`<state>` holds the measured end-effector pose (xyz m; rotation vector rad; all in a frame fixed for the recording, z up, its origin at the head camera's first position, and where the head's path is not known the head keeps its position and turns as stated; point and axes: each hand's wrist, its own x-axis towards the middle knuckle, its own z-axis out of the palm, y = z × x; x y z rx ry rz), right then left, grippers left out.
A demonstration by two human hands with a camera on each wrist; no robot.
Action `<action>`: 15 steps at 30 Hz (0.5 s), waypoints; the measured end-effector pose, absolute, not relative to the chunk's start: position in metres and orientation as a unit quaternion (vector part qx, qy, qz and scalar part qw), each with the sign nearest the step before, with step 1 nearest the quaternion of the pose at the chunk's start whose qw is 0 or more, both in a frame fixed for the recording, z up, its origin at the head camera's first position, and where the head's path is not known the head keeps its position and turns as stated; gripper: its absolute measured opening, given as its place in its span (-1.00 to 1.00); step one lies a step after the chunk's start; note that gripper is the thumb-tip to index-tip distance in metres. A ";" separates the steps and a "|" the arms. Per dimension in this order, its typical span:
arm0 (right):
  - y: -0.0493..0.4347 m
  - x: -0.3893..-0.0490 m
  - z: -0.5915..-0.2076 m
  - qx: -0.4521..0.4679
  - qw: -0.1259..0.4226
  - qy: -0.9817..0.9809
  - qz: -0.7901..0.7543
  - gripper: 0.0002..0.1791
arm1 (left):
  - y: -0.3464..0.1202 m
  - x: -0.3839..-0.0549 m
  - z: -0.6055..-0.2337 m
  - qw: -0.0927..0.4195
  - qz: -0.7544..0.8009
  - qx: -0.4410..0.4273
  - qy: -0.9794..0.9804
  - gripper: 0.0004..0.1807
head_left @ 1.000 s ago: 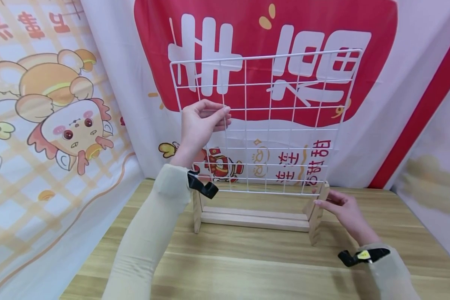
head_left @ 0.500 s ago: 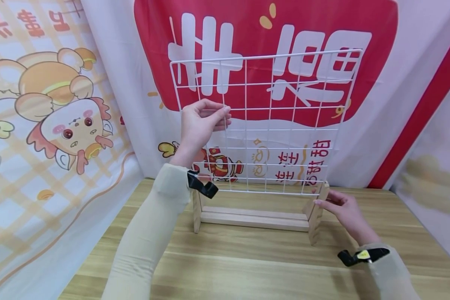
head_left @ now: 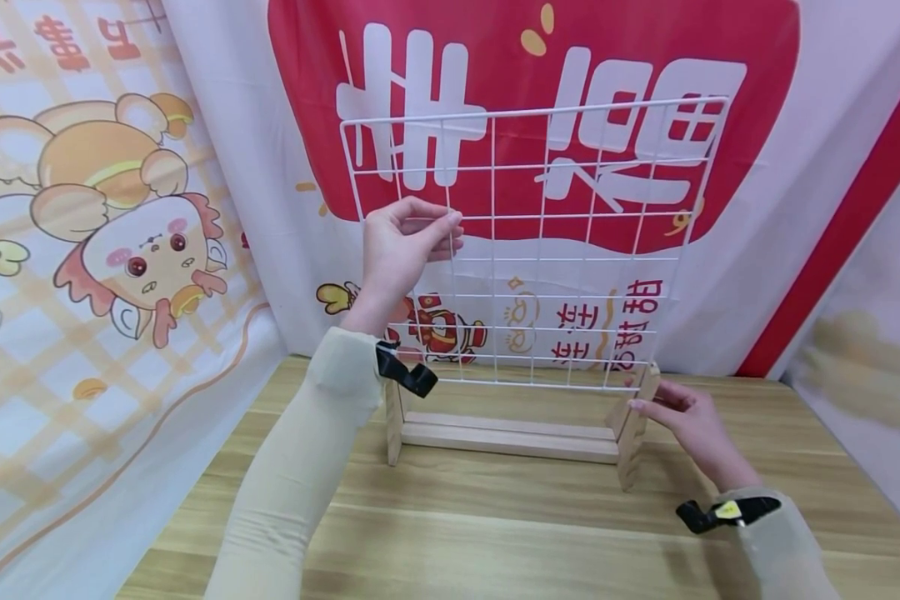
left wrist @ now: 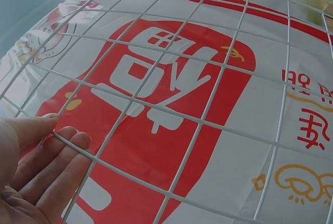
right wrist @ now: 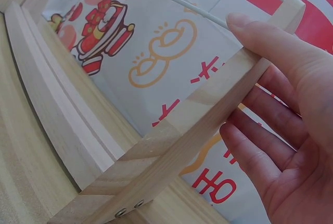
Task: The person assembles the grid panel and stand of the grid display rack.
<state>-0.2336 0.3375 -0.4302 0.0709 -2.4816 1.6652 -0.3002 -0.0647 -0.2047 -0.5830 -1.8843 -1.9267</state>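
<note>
A white wire grid panel (head_left: 540, 215) stands upright between the two side posts of a wooden stand (head_left: 510, 442). My left hand (head_left: 408, 242) pinches a wire of the panel, left of its middle; in the left wrist view the thumb (left wrist: 36, 128) lies on one side of the wire and the fingers on the other. My right hand (head_left: 693, 425) grips the upper part of the stand's right post (right wrist: 171, 135), thumb over its near edge and fingers behind it. Two screw heads (right wrist: 130, 208) show low on that post.
The stand rests on a wood-grain table (head_left: 525, 542). Behind it hangs a white cloth with a large red print (head_left: 510, 200). A cartoon-printed cloth (head_left: 120, 250) covers the left side, and another pale cloth (head_left: 870, 358) hangs at the right.
</note>
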 end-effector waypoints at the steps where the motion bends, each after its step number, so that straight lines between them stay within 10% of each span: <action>1: 0.337 -0.233 -0.430 0.027 0.077 -0.826 0.557 -0.35 | -0.065 -0.300 -0.205 0.190 -0.686 -0.208 -0.671 -0.74; 15: 0.336 -0.234 -0.431 0.044 0.084 -0.820 0.564 -0.39 | -0.066 -0.300 -0.213 0.180 -0.696 -0.207 -0.664 -0.70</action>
